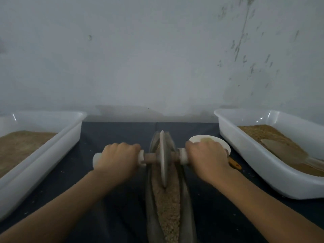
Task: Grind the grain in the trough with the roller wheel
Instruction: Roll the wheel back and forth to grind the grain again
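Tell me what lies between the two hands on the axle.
In the head view, the roller wheel stands between the left hand and right hand, in the trough.

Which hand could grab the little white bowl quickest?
The right hand. It grips the roller wheel handle right beside the white bowl. The left hand is across the trough, farther away.

Both arms reach forward, left hand (pixel 117 158) and right hand (pixel 206 156) each curled in a knuckles-up grip
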A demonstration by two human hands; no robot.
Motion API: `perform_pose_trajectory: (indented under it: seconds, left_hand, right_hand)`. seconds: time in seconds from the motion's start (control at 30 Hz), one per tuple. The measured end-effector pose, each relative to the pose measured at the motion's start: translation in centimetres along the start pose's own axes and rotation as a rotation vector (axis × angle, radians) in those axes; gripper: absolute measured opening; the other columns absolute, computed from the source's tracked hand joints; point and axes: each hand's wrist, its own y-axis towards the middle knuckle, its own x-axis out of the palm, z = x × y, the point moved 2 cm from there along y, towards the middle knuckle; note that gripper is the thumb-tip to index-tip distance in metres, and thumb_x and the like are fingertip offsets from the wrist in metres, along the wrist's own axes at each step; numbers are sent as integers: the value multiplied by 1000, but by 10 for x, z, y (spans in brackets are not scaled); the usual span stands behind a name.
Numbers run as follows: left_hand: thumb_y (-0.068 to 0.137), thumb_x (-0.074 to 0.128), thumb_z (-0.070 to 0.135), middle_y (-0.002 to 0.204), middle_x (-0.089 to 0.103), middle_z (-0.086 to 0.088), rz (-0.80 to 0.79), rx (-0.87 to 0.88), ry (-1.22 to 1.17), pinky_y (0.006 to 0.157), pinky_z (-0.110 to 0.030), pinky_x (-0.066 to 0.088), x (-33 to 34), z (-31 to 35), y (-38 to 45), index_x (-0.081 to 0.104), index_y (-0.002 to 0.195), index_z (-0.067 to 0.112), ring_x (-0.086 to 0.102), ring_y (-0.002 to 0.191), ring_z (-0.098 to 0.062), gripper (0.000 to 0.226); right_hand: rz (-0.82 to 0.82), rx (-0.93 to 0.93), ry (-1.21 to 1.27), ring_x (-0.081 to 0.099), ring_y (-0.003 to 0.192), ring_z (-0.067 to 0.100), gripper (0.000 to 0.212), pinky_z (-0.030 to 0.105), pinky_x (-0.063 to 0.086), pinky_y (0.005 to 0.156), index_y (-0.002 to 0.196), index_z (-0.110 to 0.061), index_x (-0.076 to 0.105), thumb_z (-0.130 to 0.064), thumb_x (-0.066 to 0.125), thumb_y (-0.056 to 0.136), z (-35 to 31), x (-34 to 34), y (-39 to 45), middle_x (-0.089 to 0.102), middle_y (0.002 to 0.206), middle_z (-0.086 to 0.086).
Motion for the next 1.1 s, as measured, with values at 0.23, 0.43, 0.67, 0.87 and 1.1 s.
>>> perform_pose_trajectory:
  seconds: [0.23, 0.43, 0.67, 0.87, 1.1]
  left_hand:
    - [80, 60, 41, 69, 41, 10, 34, -13, 57, 60, -32, 33, 0, 1, 20, 37, 79, 34, 46, 65, -16, 24]
    - [79, 55, 52, 65, 42, 14, -63, 23, 26, 49, -21, 19, -16, 8, -48, 31, 74, 40, 32, 53, -1, 27]
    - [80, 53, 50, 65, 43, 13, -46, -44, 13, 51, -24, 25, -7, 7, -24, 33, 73, 36, 37, 55, -3, 26]
    - [80, 57, 35, 73, 46, 9, -36, -19, 15, 62, -32, 36, -1, 4, 37, 41, 78, 33, 49, 68, -19, 16]
    - [80, 55, 47, 71, 48, 14, -206, 81, -87, 57, -23, 33, -17, 3, -48, 35, 81, 43, 43, 61, -2, 20]
  right_hand:
    - [26, 43, 35, 47, 61, 19, 18, 31, 29, 53, 95, -20, 49, -28, 62, 85, 3, 11, 17, 64, 81, 1]
    - [193, -128, 19, 46, 34, 23, 37, 24, 25, 38, 58, -14, 50, -4, 77, 35, -13, -26, -45, 50, 46, 5]
    - [109, -89, -1, 50, 45, 23, 34, 28, 34, 44, 72, -17, 51, -17, 82, 58, -7, -3, -13, 56, 57, 2]
    - [35, 0, -2, 61, 76, 27, 22, 34, 32, 58, 95, -20, 51, -31, 65, 83, 5, 20, 42, 66, 88, 4]
    - [111, -192, 42, 55, 53, 15, 41, 19, 25, 41, 77, -24, 55, -26, 85, 49, -5, -22, -41, 60, 64, -5]
